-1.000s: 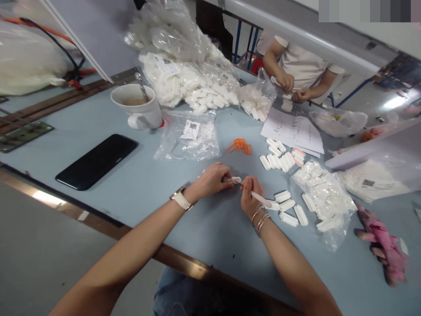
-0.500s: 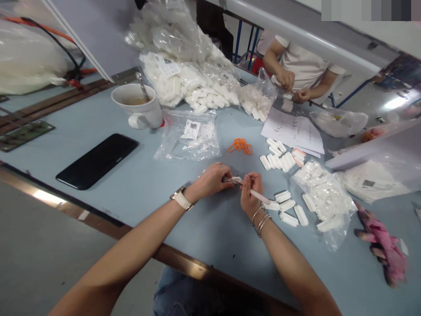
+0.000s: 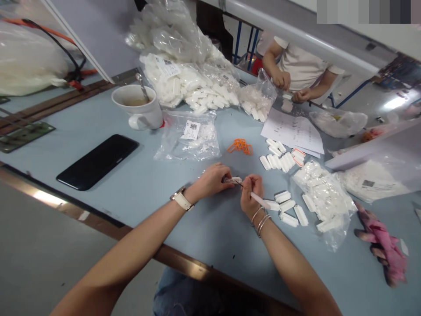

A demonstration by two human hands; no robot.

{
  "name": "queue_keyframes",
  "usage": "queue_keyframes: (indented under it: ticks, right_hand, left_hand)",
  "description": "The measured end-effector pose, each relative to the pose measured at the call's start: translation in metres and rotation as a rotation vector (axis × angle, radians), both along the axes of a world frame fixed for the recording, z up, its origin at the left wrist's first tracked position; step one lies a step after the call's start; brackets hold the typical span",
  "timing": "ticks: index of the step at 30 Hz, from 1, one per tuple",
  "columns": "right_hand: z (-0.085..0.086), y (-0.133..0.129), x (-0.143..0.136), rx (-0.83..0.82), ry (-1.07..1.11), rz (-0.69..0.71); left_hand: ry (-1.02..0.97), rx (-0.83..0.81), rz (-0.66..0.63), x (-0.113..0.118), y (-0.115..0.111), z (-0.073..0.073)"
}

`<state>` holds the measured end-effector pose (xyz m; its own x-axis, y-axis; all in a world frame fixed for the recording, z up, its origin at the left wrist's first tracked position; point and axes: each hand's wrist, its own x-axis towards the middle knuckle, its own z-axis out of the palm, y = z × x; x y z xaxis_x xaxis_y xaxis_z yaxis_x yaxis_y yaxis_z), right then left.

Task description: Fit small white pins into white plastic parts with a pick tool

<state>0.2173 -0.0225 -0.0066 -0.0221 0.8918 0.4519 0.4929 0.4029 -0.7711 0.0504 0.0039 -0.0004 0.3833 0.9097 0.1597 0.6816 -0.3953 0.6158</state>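
My left hand (image 3: 217,179) pinches a small white plastic piece (image 3: 234,180) with dark marks or slots along its face. My right hand (image 3: 251,193) is closed round a slim tool with a pale pink handle (image 3: 259,200); its thin dark tip meets the right part of the piece. What the tip is exactly, I cannot make out. Several similar white plastic pieces (image 3: 287,205) lie just right of my right hand. Beyond them sits another group of white pieces (image 3: 275,161), one with an orange frame round it. Loose orange frames (image 3: 241,146) lie in a small heap ahead of my hands.
To the left are a black phone (image 3: 98,162) and a mug (image 3: 144,112) with a spoon. Bagged white parts (image 3: 194,83) pile up at the back; another bag (image 3: 324,193) and pink gloves (image 3: 383,241) lie right. Across the table, a co-worker's hands (image 3: 289,87) handle small parts.
My hands and the white piece stay almost in place; the tool's handle has shifted very slightly. Across the table, the co-worker's hand on the left side of the view has moved down a little.
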Motion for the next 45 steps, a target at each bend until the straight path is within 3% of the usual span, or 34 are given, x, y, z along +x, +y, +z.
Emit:
queue_keyframes:
  ticks: [6,15,28,34,45]
  right_hand:
    - [0.004,0.001,-0.001,-0.024,-0.063,0.001]
    - [-0.001,0.0,0.001,-0.019,0.055,0.016]
    - [0.014,0.003,-0.005,0.03,-0.111,0.003]
    - [0.012,0.002,-0.006,0.031,-0.173,0.028]
    - [0.01,0.008,0.003,-0.17,0.063,0.004]
  left_hand:
    - [0.004,-0.009,0.011,0.0,0.0,0.0]
    - [0.014,0.004,0.007,0.0,0.0,-0.001]
    - [0.015,0.039,0.014,0.001,0.0,-0.004]
    - [0.005,0.037,-0.002,0.0,0.0,-0.004]
    - [-0.004,-0.008,0.012,0.0,0.001,-0.001]
